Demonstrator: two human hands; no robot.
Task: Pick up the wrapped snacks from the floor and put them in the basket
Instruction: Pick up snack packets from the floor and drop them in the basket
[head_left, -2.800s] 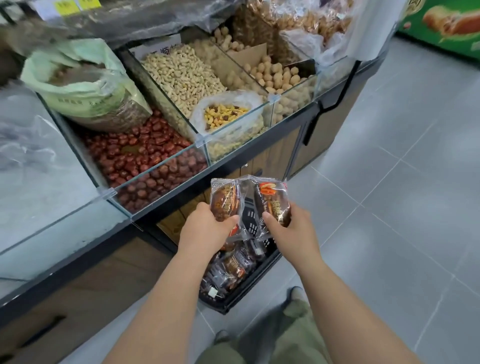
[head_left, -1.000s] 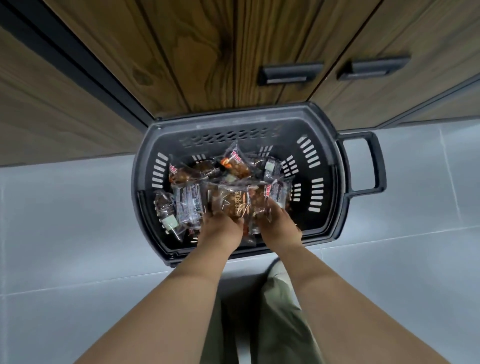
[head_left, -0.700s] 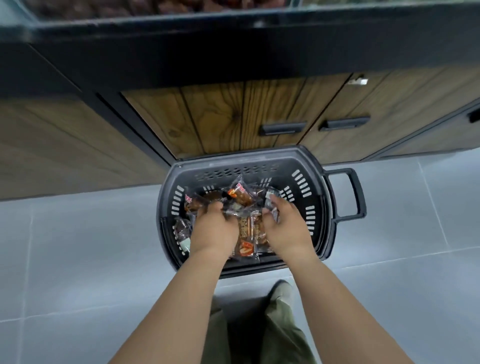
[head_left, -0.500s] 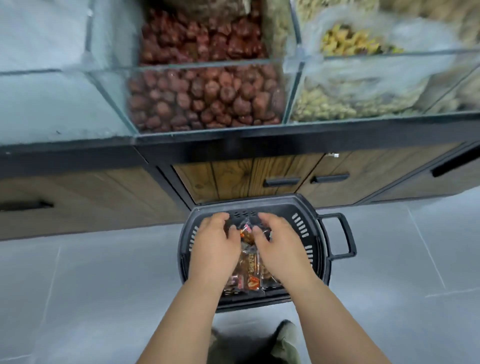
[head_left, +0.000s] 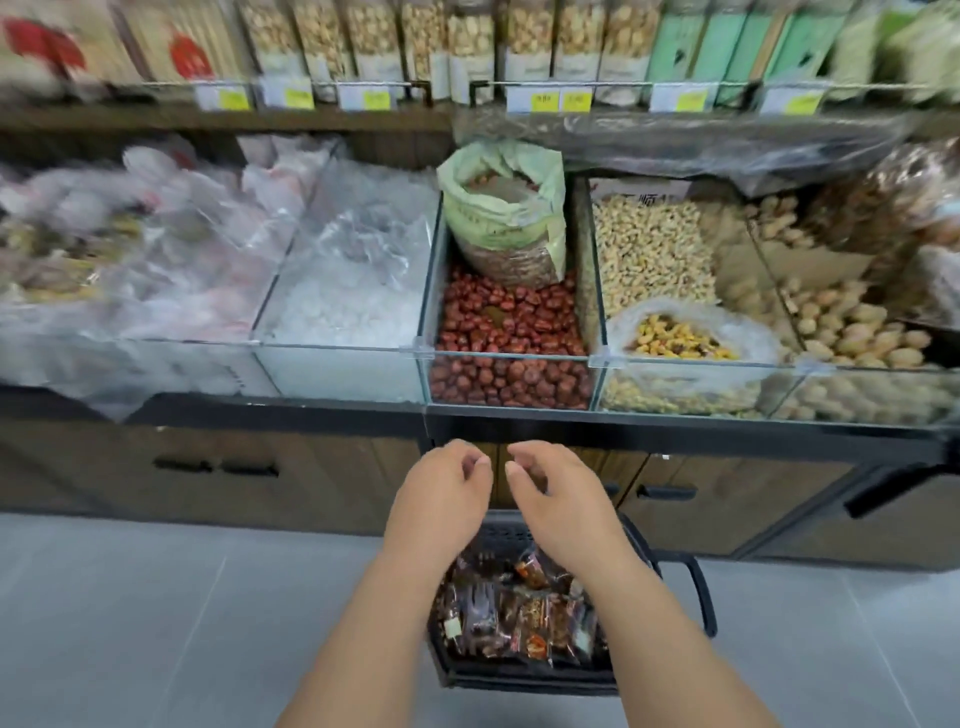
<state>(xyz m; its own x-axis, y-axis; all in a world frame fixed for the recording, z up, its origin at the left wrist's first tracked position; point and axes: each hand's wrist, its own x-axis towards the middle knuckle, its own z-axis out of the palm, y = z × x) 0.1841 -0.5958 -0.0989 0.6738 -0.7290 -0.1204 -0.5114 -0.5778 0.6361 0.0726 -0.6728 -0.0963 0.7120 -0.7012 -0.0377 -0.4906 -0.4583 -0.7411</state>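
Wrapped snacks (head_left: 514, 618) heaped in basket (head_left: 519, 675) on floor (head_left: 156, 623): likely light, crinkly, slippery film; best pinched at sealed ends. Left grip (head_left: 441, 493), right grip (head_left: 561, 504) above basket, loosely curled, holding nothing.

Grey tiled floor (head_left: 156, 623) (wooden cabinets (head_left: 337, 483) behind)

Matt black plastic in the basket (head_left: 698, 597). Glossy, crinkled clear film round the snacks (head_left: 519, 618). Smooth grey tile on the floor (head_left: 156, 623), faintly shiny. Clear, smooth glass for the bins (head_left: 343, 371), matt black edging (head_left: 311, 410) beneath. Brown wood grain on the cabinet doors (head_left: 337, 478), with dark matt handles (head_left: 666, 491). Thin crumpled clear plastic sheet (head_left: 363, 244) over the left bins; dull pale-green sack (head_left: 504, 218) among wrinkled red dates (head_left: 509, 317).
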